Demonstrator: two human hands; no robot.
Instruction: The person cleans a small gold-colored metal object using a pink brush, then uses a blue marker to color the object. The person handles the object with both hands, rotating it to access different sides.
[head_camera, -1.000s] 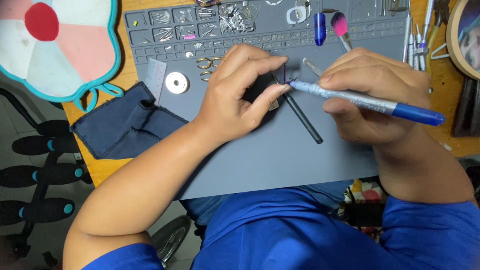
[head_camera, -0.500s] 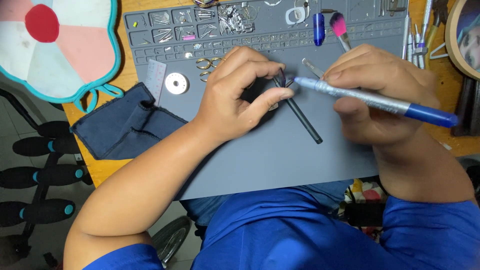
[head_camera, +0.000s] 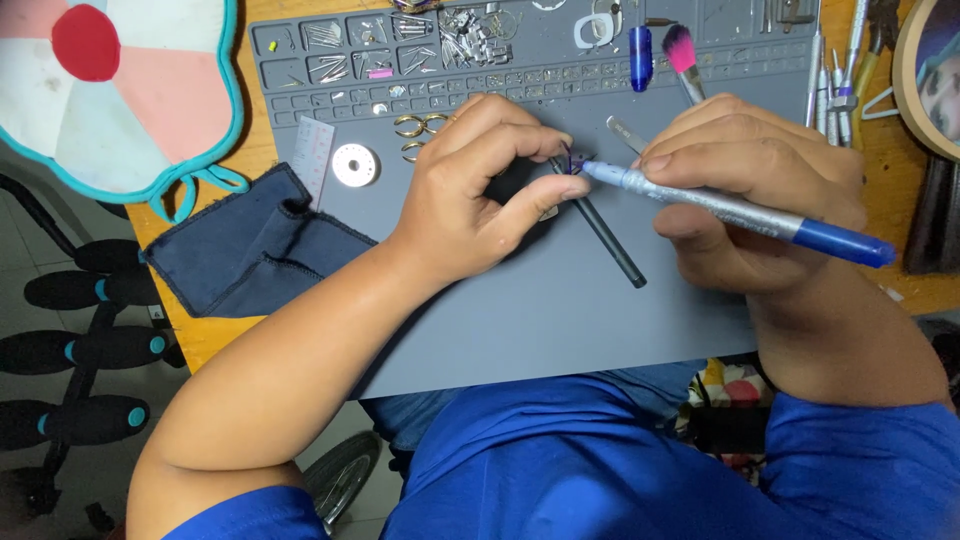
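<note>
Here, starting well out to the left of the left hand, a round fabric pad (head_camera: 110, 90) with pink and red wedges and a teal edge lies on the wooden desk (head_camera: 262, 160), and a folded piece of dark blue cloth (head_camera: 250, 255) sits just beside the forearm, half on the grey work mat (head_camera: 520, 310). Near the wrist lie a small clear ruler (head_camera: 312, 150), a round metal disc (head_camera: 355, 165) and a few gold rings (head_camera: 415, 128), parked, it seems, within easy reach but clear of the working spot.

The left hand (head_camera: 480, 195) is curled, fingers and thumb pinched together on a thin dark rod (head_camera: 605, 235) that runs slantwise from under the fingertips down across the mat; the grip looks meant to pin it steady. At the rod's upper end, right between the two hands, is a tiny bluish-purple part (head_camera: 572, 160), too small to make out.

The right hand (head_camera: 750, 190) is closed in a writing grip around a silver pen with a blue cap end (head_camera: 740, 210), its tip touching that small part, the heel of the hand resting on the mat, probably for control.

Beyond both hands, the mat's compartments (head_camera: 400, 60) hold small metal bits, with a blue tube (head_camera: 640, 58) and a pink brush (head_camera: 682, 52) above the right hand, and slim tools (head_camera: 835, 70) further right.
</note>
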